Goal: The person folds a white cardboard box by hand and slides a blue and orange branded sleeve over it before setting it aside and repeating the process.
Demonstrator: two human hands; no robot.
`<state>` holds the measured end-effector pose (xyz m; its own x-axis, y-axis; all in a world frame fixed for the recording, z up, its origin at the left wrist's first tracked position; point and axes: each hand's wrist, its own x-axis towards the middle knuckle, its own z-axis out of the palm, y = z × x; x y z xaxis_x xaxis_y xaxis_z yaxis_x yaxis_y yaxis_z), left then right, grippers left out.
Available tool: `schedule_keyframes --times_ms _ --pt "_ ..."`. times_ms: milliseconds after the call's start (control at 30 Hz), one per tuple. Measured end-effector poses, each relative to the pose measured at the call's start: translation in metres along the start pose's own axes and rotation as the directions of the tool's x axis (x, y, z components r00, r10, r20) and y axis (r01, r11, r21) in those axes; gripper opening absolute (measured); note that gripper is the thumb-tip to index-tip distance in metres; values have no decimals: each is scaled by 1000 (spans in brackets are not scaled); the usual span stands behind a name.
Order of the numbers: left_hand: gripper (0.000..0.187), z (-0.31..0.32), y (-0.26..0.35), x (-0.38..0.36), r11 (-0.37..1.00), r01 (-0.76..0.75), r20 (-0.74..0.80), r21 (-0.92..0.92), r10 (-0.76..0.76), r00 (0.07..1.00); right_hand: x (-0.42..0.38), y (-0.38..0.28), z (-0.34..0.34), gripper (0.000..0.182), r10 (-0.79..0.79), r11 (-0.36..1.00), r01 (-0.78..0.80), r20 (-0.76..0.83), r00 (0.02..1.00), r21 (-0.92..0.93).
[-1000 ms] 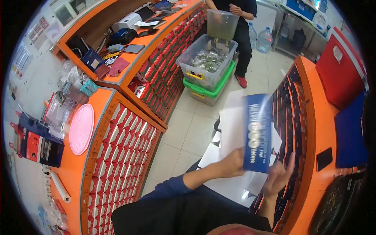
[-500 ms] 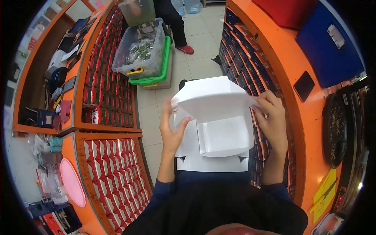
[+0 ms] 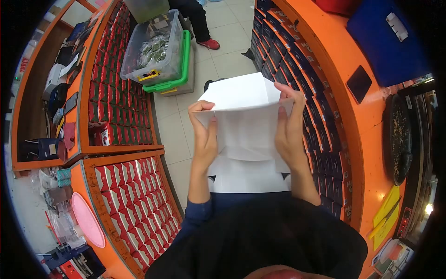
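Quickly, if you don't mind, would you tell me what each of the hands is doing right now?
Left hand: closed on the left edge of the white cardboard sheet.
Right hand: closed on the sheet's right edge.

A white cardboard box blank (image 3: 241, 121), part-folded, is held up in mid-air above the lap, inner side showing plain white. Its top flap is creased and tilted away; lower panels hang down flat.
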<state>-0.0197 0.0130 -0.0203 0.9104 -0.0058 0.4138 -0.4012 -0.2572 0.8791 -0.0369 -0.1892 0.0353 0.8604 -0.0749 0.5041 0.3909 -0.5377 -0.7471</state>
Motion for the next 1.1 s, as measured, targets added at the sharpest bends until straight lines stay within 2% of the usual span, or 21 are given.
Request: schedule_keyframes --times_ms 33,100,167,267,300,367,400,433,500,533,600,700,767,800,833,867,900,933,967,1000,1100 --pt "29 -12 3 -1 1000 3 3 0 -3 1000 2 3 -7 54 10 995 -5 51 999 -98" --pt "30 -31 6 -12 946 81 189 315 -146 971 -6 11 -17 49 57 986 -43 86 995 -161" --pt "42 -36 5 -30 924 64 243 377 -166 956 -23 11 -24 52 253 963 -227 195 948 -144" --pt "46 -29 15 -51 898 412 257 153 -439 861 -36 -10 -24 49 333 943 -315 242 911 -110" --pt "46 -28 14 -59 889 432 254 155 -458 852 -38 -14 -25 49 330 944 -322 233 915 -74" --pt "68 -26 10 -70 802 462 216 -378 -409 887 -41 -14 -33 42 455 878 -479 283 844 17" --pt "91 -29 11 -69 811 458 275 -365 -375 885 -44 -7 -42 41 384 816 -496 363 849 297" --pt "91 -30 13 -68 806 467 278 -364 -385 880 -46 -4 -47 41 294 675 -493 413 862 549" --pt "82 -31 18 -63 761 538 301 -361 -452 840 -46 -7 -50 45 331 637 -546 447 831 544" --pt "63 -34 19 -58 747 560 308 -359 -471 827 -45 -7 -45 41 360 734 -531 420 833 423" --pt "55 -28 7 -58 740 566 336 -364 -463 820 -39 -4 -37 33 399 870 -470 351 847 146" --pt "55 -16 -13 -61 737 575 363 -356 -457 812 -56 32 -23 32 441 774 -541 331 834 330" --pt "63 -15 -16 -55 739 578 367 -346 -461 808 -52 37 -32 39 431 809 -523 333 838 269" --pt "72 -19 -5 -44 959 282 369 -20 -255 894 -44 32 -38 44 344 920 -388 361 867 56" --pt "80 -21 6 -36 951 -95 442 293 -47 896 -37 26 -44 49 265 963 -219 409 873 -155" --pt "80 -18 13 -27 952 -92 444 291 -49 895 -25 20 -45 77 166 968 -48 489 856 -246" --pt "87 -14 18 -17 913 -186 561 362 -54 826 -18 16 -44 77 166 968 -47 489 856 -248" --pt "93 -10 21 -11 862 -290 665 416 -70 744 -10 13 -41 91 97 931 146 614 783 -334" --pt "93 -7 21 -10 861 -296 663 414 -62 746 -3 11 -37 106 54 858 342 729 683 -384" --pt "93 -3 20 -8 855 -313 675 414 -58 735 -2 12 -31 125 55 833 395 769 637 -387" --pt "93 5 3 -16 821 -367 653 437 -9 757 -5 21 -18 127 52 779 467 785 617 -419"
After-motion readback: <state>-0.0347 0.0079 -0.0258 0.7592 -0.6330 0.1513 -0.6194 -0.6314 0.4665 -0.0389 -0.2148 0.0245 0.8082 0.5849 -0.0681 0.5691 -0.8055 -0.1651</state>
